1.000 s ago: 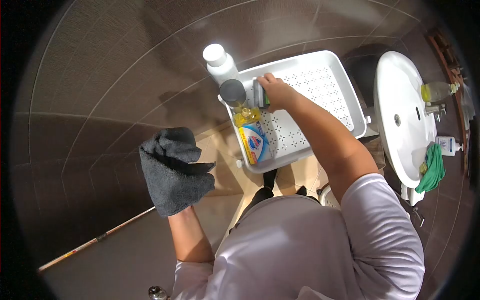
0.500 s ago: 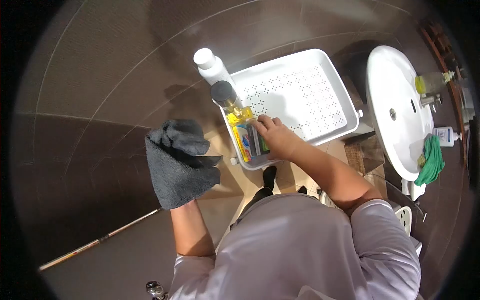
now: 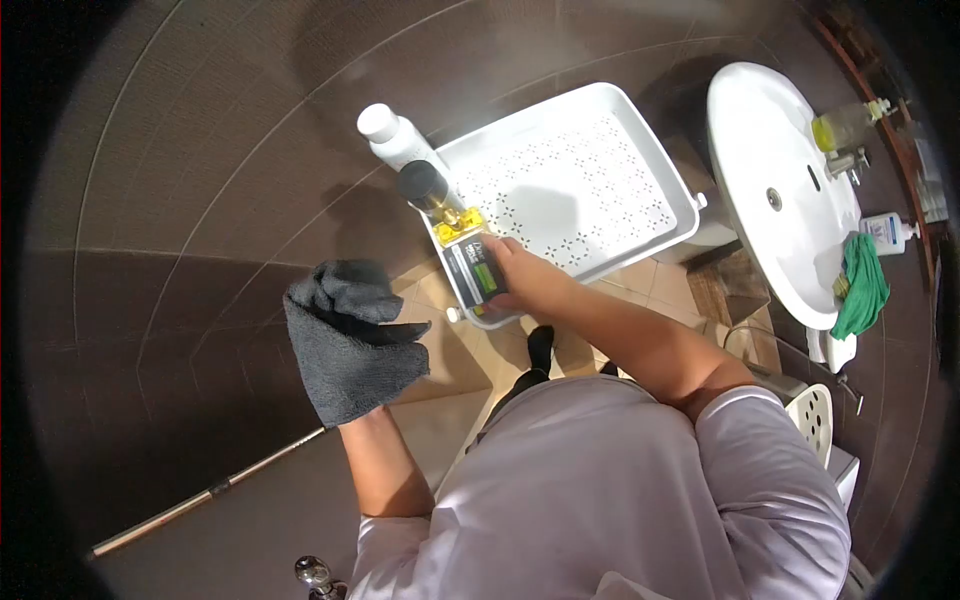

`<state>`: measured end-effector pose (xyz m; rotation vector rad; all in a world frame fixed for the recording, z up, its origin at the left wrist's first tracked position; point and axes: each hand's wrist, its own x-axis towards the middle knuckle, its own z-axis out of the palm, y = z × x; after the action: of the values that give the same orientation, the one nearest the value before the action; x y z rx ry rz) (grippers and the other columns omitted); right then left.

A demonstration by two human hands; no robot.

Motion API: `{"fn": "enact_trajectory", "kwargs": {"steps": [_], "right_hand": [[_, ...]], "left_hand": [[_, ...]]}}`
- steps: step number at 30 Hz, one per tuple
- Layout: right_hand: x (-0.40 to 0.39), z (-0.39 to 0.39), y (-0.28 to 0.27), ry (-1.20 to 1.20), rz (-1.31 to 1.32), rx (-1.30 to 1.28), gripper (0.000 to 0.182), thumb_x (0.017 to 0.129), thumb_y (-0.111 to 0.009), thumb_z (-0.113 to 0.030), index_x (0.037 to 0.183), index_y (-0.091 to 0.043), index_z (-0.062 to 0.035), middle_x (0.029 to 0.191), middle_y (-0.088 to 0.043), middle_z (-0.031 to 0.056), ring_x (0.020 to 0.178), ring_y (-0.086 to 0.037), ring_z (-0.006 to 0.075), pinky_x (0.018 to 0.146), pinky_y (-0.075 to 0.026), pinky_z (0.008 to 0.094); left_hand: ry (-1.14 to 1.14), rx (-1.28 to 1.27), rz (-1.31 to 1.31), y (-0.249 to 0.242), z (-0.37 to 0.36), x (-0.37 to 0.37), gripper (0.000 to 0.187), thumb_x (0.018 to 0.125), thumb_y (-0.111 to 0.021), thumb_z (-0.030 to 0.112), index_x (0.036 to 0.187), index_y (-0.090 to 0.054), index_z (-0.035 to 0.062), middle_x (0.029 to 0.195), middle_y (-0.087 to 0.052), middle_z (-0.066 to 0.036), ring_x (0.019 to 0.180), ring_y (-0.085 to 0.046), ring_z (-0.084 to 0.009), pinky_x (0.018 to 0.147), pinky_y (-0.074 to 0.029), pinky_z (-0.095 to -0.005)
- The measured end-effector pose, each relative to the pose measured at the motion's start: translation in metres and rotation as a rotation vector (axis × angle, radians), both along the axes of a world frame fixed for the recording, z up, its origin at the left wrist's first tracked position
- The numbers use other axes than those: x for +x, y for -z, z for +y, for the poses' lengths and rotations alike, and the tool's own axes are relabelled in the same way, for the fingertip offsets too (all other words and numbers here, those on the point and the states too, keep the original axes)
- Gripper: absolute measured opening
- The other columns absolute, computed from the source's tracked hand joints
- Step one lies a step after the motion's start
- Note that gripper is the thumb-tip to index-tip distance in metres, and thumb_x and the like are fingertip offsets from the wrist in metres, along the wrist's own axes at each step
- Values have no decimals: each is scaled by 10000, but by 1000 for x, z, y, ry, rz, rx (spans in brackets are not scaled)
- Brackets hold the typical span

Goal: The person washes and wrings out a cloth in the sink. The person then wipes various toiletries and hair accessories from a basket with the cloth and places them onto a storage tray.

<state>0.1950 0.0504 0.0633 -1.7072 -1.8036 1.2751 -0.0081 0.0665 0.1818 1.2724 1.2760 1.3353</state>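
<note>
A dark grey cloth (image 3: 355, 345) is draped over my left hand (image 3: 366, 424), which carries it at the left; the fingers are hidden beneath the folds. At the near left corner of a white perforated tray (image 3: 625, 215), my right hand (image 3: 515, 275) grips a black box with a green patch (image 3: 473, 270). Just beyond the box, a yellow item (image 3: 458, 226) lies by the tray's left side. A bottle with a black cap (image 3: 424, 183) and a white bottle (image 3: 398, 140) stand farther along that side.
To the right is a white washbasin (image 3: 740, 160) with a tap (image 3: 847, 162), a soap dispenser (image 3: 842, 128) and a white pump bottle (image 3: 884, 234). A green cloth (image 3: 862, 288) hangs over its near rim. Dark tiled walls run behind and left.
My right hand has closed around the black box, which now covers the yellow and blue packet beside it. The left hand still carries the cloth. The view has shifted slightly.
</note>
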Motion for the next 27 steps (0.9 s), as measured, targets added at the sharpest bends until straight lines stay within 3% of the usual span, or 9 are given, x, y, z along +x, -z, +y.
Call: {"fn": "enact_trajectory", "kwargs": {"steps": [3, 6, 9, 12, 14, 15, 17, 20, 27], "right_hand": [[3, -10, 6, 44, 49, 123, 827, 646, -736, -174, 1315, -254, -110, 1202, -407, 184, 1039, -489, 348, 879, -410, 397], [30, -30, -37, 39, -120, 298, 658, 677, -717, -164, 1244, -395, -73, 1149, -457, 163, 982, -522, 308, 853, -426, 373], [79, -74, -114, -96, 586, 381, 246, 735, -665, -152, 971, -640, -89, 898, -569, 97, 840, -549, 212, 767, -426, 311], [108, -128, -193, -362, 829, 747, 301, 735, -678, -209, 969, -638, -24, 873, -551, 86, 777, -521, 220, 689, -414, 326], [101, -161, -220, -278, 935, 796, 245, 784, -648, -324, 806, -674, -81, 791, -506, 47, 734, -469, 186, 631, -364, 279], [89, -178, -218, -222, 907, 814, 245, 784, -648, -324, 806, -674, -81, 791, -506, 47, 734, -469, 186, 631, -364, 279], [64, -207, -210, -137, 1365, 888, 441, 698, -710, -395, 978, -652, -60, 844, -535, 79, 721, -491, 185, 662, -370, 322], [51, -233, -217, 10, 1564, 1060, 416, 710, -707, -366, 894, -648, 3, 784, -527, 76, 693, -484, 174, 616, -342, 291], [64, -269, -216, 185, 1457, 1428, 332, 738, -685, -318, 838, -647, -4, 755, -541, 62, 678, -475, 167, 613, -325, 282]], "left_hand": [[26, 15, 12, -3, -1, 6, 565, 491, -757, 174, 946, -454, 30, 832, -489, -73, 745, -492, -197, 725, -432, -338], [62, 29, 27, -7, -3, 13, 563, 491, -755, 174, 944, -454, 30, 831, -488, -74, 745, -492, -198, 726, -431, -338], [115, 41, 53, -9, -6, 27, 560, 490, -754, 173, 942, -455, 29, 831, -488, -75, 746, -492, -199, 727, -431, -339], [205, 62, 91, -11, -9, 51, 558, 490, -752, 173, 939, -455, 29, 831, -488, -76, 746, -492, -200, 728, -430, -339], [283, 78, 117, -16, -16, 73, 556, 490, -751, 173, 938, -455, 29, 830, -488, -77, 746, -492, -200, 729, -430, -339], [332, 86, 128, -17, -19, 85, 555, 490, -751, 173, 937, -455, 28, 830, -488, -77, 747, -492, -201, 729, -430, -339], [425, 98, 141, -18, -28, 109, 554, 490, -750, 172, 936, -455, 28, 830, -488, -78, 747, -492, -201, 730, -429, -340], [550, 107, 177, -19, -44, 136, 551, 489, -749, 172, 934, -456, 28, 830, -488, -79, 747, -491, -202, 731, -429, -340], [797, 145, 228, -18, -79, 193, 546, 489, -745, 171, 929, -456, 27, 829, -487, -81, 748, -491, -204, 733, -427, -341]]}}
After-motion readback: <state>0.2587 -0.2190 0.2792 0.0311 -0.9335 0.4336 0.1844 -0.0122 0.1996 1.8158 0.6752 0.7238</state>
